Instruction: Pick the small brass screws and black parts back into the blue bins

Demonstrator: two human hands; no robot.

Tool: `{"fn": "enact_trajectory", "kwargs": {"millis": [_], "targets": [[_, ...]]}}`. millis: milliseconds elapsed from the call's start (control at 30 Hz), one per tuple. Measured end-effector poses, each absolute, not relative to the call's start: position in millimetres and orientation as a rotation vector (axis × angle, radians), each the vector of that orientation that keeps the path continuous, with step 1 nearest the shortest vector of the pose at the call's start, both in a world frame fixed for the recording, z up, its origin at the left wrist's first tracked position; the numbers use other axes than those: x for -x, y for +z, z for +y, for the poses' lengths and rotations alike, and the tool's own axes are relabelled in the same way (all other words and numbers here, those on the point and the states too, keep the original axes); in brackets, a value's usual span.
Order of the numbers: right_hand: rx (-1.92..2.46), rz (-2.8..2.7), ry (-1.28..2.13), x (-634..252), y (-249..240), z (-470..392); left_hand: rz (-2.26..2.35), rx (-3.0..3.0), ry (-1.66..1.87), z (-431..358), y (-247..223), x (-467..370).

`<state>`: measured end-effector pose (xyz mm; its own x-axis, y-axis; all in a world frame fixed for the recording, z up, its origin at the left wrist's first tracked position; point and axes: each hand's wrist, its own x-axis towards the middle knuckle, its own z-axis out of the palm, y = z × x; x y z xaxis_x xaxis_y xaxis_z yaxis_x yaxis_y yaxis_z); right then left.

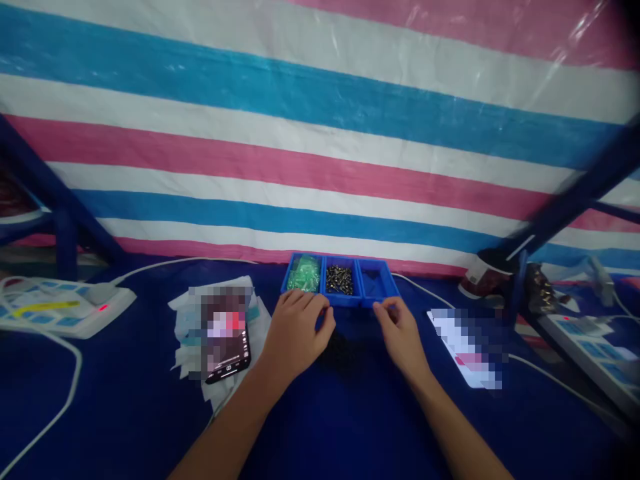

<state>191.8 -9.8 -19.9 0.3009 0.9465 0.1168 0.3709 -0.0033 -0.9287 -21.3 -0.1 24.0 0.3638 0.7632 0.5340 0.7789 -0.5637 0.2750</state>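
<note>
My left hand (299, 331) is at the front of a blue three-part tray, its fingers curled and thumb close to the index finger. Whatever lies between those fingertips is too small to make out. My right hand (403, 333) is by the tray's right front corner, thumb and index finger pinched together; anything in the pinch is hidden. In the tray's left bin are green translucent pieces (304, 273). The middle bin holds many small brass-and-black metal parts (340, 279). A few dark pieces lie in the right bin (377, 283). Between my hands, a pile of small black pieces (341, 353) rests on the table.
On the left a lit phone (227, 360) lies on crumpled white wrapping (187, 317), beside a power strip (107, 310). To the right are another lit phone (463, 350), a dark cup (485, 273) and a second power strip (593, 353). Striped sheeting (320, 160) hangs behind.
</note>
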Motion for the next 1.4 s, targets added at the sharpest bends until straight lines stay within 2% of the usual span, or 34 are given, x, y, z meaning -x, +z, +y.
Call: {"fn": "enact_trajectory", "kwargs": {"millis": [100,233,467,800,1033,1400], "targets": [[1.612,-1.675,0.682,-195.1,-24.2,-11.6,-1.402,2.808,-0.705,3.3,14.3,21.8],[1.535,-2.039,0.622,-202.1,-26.7,-12.2,-1.526,2.782,-0.507,7.3,1.5,25.5],[1.403,-2.137,0.666,-196.5,-19.4,-13.2,-1.798,2.574,-0.312,11.9,-9.1,31.0],[1.578,-2.086,0.615,-170.6,-22.1,-12.4,-1.753,2.687,-0.405,15.8,-11.2,31.0],[1.619,-2.153,0.622,-167.2,-30.1,-1.0,-1.534,2.913,-0.400,19.6,-13.9,33.5],[1.656,-2.051,0.641,-163.8,-33.0,2.8,-1.613,2.869,-0.479,17.6,-14.7,30.5]]}}
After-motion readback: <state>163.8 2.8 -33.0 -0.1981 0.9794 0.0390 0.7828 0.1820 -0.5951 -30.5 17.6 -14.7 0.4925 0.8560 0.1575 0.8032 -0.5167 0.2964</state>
